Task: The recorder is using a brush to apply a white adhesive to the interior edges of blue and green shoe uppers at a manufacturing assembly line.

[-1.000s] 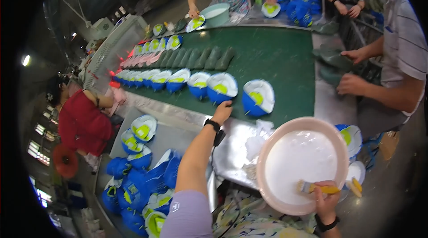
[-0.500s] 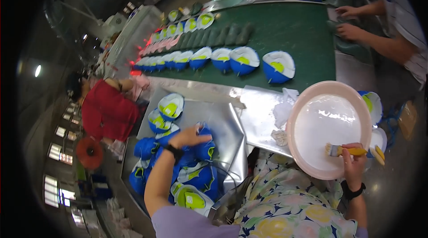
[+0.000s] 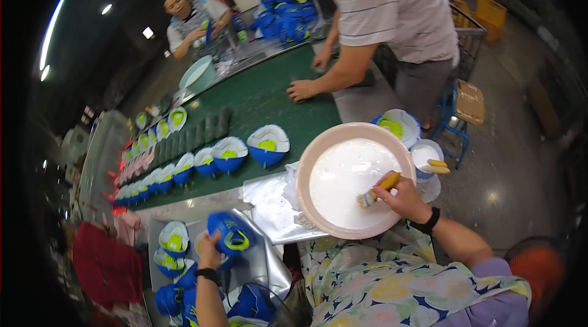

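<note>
The left hand (image 3: 210, 252) has its fingers curled on the near left side of a blue upper (image 3: 228, 230), holding it over the metal tray (image 3: 263, 254); other uppers (image 3: 174, 237) crowd the tray's left and near parts, while its metal floor shows to the right of the hand; the right hand (image 3: 404, 199) is closed around a yellow-handled brush (image 3: 386, 185), bristles down at the white liquid (image 3: 340, 171) in the pink basin (image 3: 304, 187), well inside the rim; that basin overlaps the metal ledge (image 3: 262, 197) and a corner of the green belt (image 3: 257, 94), its near edge close to the floral apron (image 3: 361, 275); a stretch of green lies between the row's end upper (image 3: 268, 148) and a co-worker's hand (image 3: 303, 90); a small bucket (image 3: 422, 155) stands just beside the basin's right rim.
</note>
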Available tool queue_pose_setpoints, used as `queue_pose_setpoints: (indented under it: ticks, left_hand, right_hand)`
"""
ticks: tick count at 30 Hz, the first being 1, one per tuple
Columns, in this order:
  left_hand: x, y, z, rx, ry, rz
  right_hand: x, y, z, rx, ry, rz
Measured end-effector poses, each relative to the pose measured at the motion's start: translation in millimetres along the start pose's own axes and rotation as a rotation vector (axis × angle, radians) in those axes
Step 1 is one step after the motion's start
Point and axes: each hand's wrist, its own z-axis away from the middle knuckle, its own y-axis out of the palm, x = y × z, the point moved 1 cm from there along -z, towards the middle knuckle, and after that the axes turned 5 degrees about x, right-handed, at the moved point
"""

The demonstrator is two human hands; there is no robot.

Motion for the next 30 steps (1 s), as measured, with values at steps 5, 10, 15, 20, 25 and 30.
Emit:
queue_pose_setpoints:
  ticks: [5,10,15,20,25,30]
  left_hand:
    - [0,52,14,-0.361,0.599,-1.106]
    - [-16,74,32,0.309,0.594,-1.084]
    - [-18,98,26,0.179,0.613,-1.326]
    - [-14,60,8,0.083,0.602,-1.456]
    - [-101,88,12,0.097,0.624,-0.487]
    - [-122,178,-4,0.402,0.168,-0.074]
  right_hand:
    - [-4,-12,-21,0.119,0.083,-0.038]
    - [30,9,-53,0.333,0.030,0.074]
    - [39,52,-49,0.750,-0.122,0.332]
    - [35,32,-47,0.651,-0.318,0.438]
    - [34,-16,-71,0.400,-0.278,0.363]
    - [49,-27,-94,0.244,-0.339,0.089]
